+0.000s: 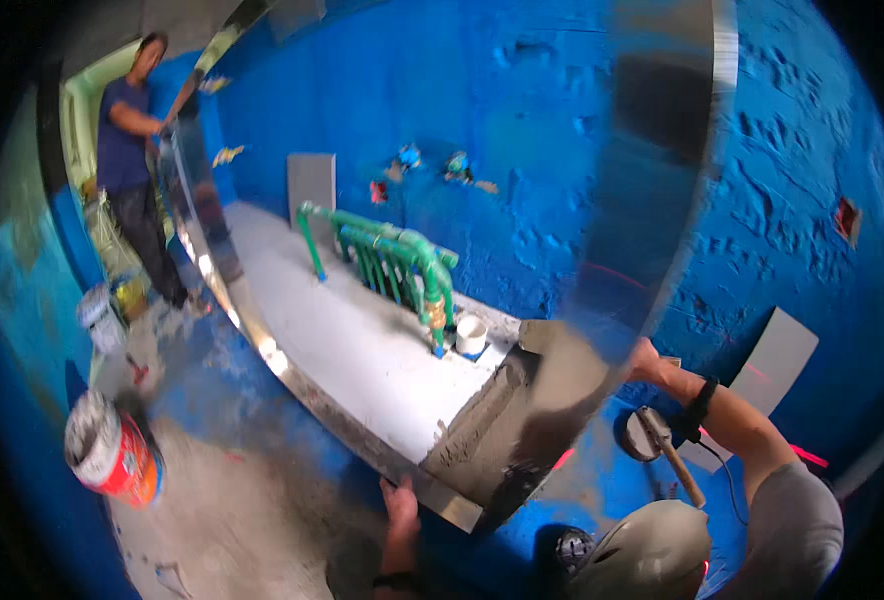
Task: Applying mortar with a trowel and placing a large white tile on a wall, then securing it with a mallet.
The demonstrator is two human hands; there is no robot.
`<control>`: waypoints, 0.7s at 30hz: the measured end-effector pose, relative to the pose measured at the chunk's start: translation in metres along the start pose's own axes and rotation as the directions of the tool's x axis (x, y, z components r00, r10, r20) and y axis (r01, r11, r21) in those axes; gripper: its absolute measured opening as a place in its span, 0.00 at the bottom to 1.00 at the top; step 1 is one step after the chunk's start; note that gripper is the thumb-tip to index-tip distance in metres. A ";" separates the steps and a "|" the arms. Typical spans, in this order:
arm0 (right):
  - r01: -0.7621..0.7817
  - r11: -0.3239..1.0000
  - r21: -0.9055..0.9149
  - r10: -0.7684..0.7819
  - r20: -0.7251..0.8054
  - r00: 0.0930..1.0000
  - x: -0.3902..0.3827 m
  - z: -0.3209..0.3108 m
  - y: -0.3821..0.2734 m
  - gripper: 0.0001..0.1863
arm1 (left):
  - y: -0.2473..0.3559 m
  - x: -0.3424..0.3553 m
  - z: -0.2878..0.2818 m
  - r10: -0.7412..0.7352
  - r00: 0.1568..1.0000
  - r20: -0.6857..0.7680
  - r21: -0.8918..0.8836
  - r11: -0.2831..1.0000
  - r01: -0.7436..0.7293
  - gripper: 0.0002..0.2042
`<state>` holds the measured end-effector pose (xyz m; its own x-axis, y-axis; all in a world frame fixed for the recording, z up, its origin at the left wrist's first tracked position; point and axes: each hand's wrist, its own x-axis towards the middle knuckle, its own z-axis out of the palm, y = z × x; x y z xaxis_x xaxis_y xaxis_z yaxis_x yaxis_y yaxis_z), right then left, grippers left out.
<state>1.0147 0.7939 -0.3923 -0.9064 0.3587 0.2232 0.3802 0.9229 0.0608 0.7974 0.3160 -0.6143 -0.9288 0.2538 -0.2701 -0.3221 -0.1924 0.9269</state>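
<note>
A large, shiny metal frame [352, 431] stands around a white slab [352, 350] with green pipework [392, 255]. My left hand [400, 502] grips the frame's lower bar from below, near its right corner. My right hand [648, 362] holds the tall right upright at its outer edge, fingers partly hidden. Grey mortar [482, 420] lies along the slab's right end, beside a white cup-like fitting [471, 335]. At the far left a co-worker [127, 150] holds the frame's other upright with a hand.
Buckets [110, 445] [102, 320] stand on the blue-stained floor at left. At right lie a wooden-handled mallet [684, 468], a cable and a light board [772, 360] against the rough blue wall [792, 150]. A grey board [311, 185] leans at the back. My bent knee is low right.
</note>
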 end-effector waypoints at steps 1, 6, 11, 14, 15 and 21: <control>-0.163 0.982 -0.096 0.178 0.180 0.968 0.006 -0.029 -0.035 0.23 | -0.002 -0.003 -0.004 -0.010 0.999 -0.036 -0.006 1.000 0.010 0.29; -0.206 0.962 -0.180 0.232 0.137 0.963 0.008 0.008 -0.022 0.19 | -0.011 0.023 -0.011 -0.057 0.992 0.109 -0.109 0.992 0.069 0.25; -0.265 0.953 -0.145 0.274 0.043 0.961 0.015 0.034 -0.035 0.14 | 0.002 0.030 -0.010 -0.082 0.983 0.163 0.030 0.997 0.078 0.25; -0.316 0.940 -0.125 0.315 -0.026 0.949 0.016 0.052 -0.033 0.13 | 0.003 0.031 -0.012 -0.114 0.979 0.172 0.091 0.991 0.099 0.24; -0.321 0.937 -0.135 0.319 -0.038 0.947 0.015 0.059 -0.032 0.12 | 0.003 0.032 -0.014 -0.125 0.978 0.170 0.107 0.988 0.108 0.24; -0.215 0.973 -0.080 0.222 0.078 0.972 -0.012 0.043 -0.072 0.10 | 0.004 0.026 -0.040 -0.190 0.976 0.110 0.175 0.970 0.169 0.23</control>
<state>0.9906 0.7292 -0.4413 -0.8111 0.5640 0.1548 0.5800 0.8097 0.0890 0.7643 0.2837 -0.6279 -0.8249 0.3882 -0.4109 -0.4373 0.0225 0.8991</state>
